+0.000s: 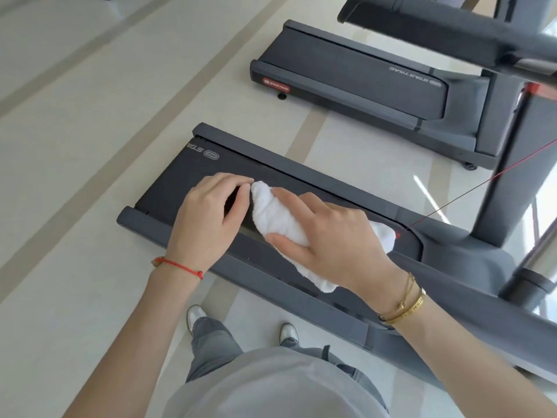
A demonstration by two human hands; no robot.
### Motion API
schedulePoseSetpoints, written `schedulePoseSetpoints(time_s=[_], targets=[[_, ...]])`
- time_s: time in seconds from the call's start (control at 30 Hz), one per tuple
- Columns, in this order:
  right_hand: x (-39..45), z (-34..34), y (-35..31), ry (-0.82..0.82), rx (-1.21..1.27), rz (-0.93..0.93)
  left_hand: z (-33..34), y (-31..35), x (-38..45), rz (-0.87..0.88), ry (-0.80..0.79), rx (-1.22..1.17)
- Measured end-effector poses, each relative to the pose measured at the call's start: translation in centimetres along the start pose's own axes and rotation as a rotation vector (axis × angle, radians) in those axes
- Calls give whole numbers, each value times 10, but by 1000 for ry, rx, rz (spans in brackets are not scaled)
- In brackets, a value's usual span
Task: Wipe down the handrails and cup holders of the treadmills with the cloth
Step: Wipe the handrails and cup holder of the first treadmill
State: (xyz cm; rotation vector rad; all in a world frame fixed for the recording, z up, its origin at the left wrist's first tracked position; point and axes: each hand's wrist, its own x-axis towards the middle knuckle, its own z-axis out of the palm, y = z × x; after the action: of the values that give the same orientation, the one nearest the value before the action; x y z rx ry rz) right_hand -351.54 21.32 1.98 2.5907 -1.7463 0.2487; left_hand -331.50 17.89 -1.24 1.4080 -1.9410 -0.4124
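Note:
A white cloth (pixel 272 212) is bunched up in the air above the near treadmill's dark belt (pixel 168 188). My right hand (pixel 334 236) is shut on the cloth, thumb under it and fingers over it. My left hand (pixel 208 218) is curled, and its fingertips pinch the cloth's far end. A dark handrail (pixel 422 28) of the console crosses the upper right, blurred and apart from both hands. No cup holder is in view.
A second treadmill (pixel 346 70) stands parallel beyond the near one. A grey upright post (pixel 506 176) rises at the right, with a red safety cord (pixel 482 182) stretched beside it. My feet stand on pale tiled floor (pixel 75 176) beside the near treadmill's side rail (pixel 301 173).

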Motion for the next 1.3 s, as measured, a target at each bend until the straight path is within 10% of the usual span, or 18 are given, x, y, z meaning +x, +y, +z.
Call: schedulePoseSetpoints(time_s=[0.53, 1.3], targets=[[105, 38, -110, 212, -96, 93, -117, -137, 16, 20, -102, 3], [322, 139, -316, -109, 343, -79, -286, -344, -42, -565, 231, 213]])
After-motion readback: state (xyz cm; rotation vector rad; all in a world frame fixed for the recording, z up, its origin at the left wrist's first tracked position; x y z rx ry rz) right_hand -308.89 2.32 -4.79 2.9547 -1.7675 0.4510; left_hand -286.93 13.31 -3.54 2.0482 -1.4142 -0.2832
